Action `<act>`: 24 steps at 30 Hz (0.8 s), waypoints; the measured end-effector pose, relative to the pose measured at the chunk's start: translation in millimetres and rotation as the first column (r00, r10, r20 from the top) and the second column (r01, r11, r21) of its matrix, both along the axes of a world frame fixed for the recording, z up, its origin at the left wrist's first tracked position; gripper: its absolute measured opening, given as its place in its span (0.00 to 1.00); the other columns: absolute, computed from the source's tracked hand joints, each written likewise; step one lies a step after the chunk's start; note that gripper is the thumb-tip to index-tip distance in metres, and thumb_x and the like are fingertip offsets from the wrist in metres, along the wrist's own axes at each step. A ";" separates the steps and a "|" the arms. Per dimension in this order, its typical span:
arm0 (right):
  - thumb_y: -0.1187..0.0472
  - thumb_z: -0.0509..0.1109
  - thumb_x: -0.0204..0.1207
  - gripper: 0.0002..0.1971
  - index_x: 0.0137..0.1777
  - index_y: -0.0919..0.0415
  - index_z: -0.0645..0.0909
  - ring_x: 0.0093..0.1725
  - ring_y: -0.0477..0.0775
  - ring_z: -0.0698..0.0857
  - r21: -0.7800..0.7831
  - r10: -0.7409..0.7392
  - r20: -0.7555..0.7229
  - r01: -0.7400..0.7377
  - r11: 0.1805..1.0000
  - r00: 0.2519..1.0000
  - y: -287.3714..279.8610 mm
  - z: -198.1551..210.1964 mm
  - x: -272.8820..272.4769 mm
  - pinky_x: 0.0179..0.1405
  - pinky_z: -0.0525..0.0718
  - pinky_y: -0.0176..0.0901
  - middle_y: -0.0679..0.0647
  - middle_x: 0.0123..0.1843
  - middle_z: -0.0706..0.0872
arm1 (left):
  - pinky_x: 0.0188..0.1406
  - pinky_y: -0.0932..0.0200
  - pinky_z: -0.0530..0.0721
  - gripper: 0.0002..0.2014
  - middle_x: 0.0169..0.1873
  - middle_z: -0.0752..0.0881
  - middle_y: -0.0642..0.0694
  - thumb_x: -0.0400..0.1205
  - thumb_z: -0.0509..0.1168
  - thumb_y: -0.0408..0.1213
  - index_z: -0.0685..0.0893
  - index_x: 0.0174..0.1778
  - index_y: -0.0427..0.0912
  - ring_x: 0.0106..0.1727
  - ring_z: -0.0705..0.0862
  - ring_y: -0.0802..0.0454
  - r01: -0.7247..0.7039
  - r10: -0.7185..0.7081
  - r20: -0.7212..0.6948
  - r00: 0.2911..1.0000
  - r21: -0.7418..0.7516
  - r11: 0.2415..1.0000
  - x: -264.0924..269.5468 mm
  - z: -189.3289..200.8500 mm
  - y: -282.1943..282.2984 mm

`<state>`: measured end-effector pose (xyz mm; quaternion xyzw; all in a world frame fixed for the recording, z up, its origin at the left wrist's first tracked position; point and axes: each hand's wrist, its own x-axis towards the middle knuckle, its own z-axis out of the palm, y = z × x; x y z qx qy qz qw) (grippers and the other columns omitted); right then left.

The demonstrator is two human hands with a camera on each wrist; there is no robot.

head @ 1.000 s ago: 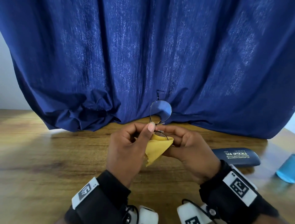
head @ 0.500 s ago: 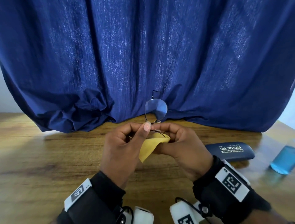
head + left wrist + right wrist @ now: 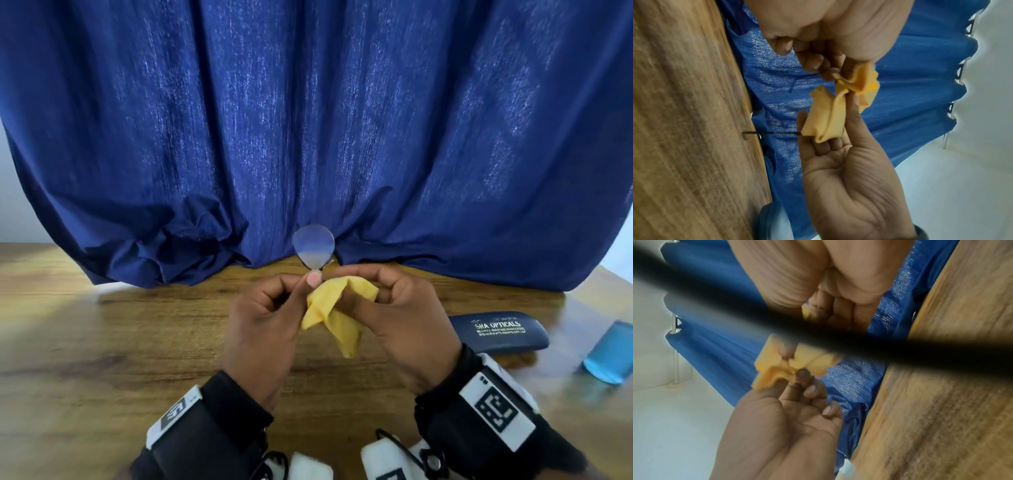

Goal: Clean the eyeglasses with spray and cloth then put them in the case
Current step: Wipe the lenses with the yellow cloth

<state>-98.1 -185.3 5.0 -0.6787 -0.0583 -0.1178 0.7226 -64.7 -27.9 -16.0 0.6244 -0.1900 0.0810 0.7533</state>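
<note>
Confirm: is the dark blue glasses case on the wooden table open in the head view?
No. The dark blue glasses case lies closed on the wooden table, printed lid up, to the right of the right hand.

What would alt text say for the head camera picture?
Two hands hold eyeglasses above a wooden table: the left hand pinches the frame, the right hand holds a yellow cloth. A closed dark case and blue bottle lie at right.

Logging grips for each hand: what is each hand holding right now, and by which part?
Left hand pinches the eyeglasses at the frame just below the upper lens. Right hand grips the yellow cloth, bunched at its middle.
</note>
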 end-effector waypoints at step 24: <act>0.68 0.82 0.69 0.23 0.64 0.58 0.87 0.57 0.53 0.94 -0.020 0.101 -0.055 -0.102 0.995 0.993 -6.3 -1.0 4.3 0.54 0.91 0.43 0.55 0.55 0.96 | 0.45 0.38 0.92 0.11 0.38 0.95 0.43 0.73 0.72 0.47 0.95 0.42 0.45 0.44 0.90 0.30 -0.032 0.019 0.125 0.992 0.101 0.994 -1.9 3.4 2.1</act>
